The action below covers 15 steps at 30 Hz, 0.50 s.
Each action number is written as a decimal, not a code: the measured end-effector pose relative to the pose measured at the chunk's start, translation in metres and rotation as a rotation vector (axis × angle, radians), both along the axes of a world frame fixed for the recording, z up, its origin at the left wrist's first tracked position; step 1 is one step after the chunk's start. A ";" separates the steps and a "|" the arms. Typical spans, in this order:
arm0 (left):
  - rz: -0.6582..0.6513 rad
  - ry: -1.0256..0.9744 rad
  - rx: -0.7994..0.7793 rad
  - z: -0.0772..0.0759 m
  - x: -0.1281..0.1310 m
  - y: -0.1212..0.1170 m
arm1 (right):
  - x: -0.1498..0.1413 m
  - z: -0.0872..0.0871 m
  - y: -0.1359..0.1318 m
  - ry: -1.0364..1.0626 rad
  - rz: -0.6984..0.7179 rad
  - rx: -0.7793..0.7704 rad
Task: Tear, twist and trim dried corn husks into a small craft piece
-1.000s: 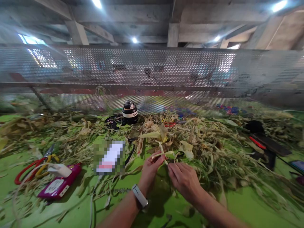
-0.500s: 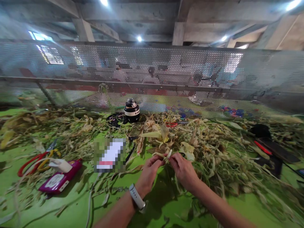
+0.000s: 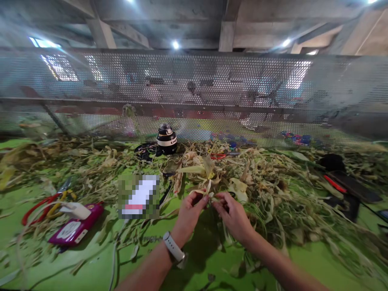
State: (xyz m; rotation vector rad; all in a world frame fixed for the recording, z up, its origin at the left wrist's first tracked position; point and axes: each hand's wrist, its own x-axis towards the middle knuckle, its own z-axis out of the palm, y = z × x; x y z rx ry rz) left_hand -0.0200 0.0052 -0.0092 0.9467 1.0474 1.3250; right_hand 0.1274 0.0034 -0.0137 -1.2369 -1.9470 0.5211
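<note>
Between my two hands, just above the green table, is a pale strip of dry husk (image 3: pixel 209 193), bent or knotted at the fingertips. My left hand (image 3: pixel 192 208), with a white watch on its wrist, pinches the strip between thumb and fingers. Opposite it, my right hand (image 3: pixel 230 209) pinches the other side of the same strip. The exact shape of the piece is partly hidden by my fingers. Right behind my hands lies a heap of dried husks (image 3: pixel 197 169), with a yellowish leaf on top.
On the left lie red-handled scissors (image 3: pixel 39 210), yellow-handled pliers (image 3: pixel 62 204) and a purple power bank (image 3: pixel 75 226) with a white plug. A blurred-out phone (image 3: pixel 141 196) is nearer. A black jar (image 3: pixel 166 139) stands before the perforated metal screen (image 3: pixel 194 85). Shredded husk covers the right side.
Both hands stay close together on the strip, with their fingers slightly shifted. A pale end of it now points up more. The whole view has shifted slightly.
</note>
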 end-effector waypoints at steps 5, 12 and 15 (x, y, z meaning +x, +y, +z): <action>-0.011 0.161 0.054 -0.002 -0.003 0.000 | 0.002 0.006 -0.005 -0.389 0.032 0.370; -0.170 0.330 0.259 -0.005 -0.006 -0.002 | 0.009 0.012 0.004 -0.313 0.029 0.445; -0.197 0.287 0.266 -0.002 -0.009 -0.002 | 0.007 0.012 0.005 -0.146 0.039 0.235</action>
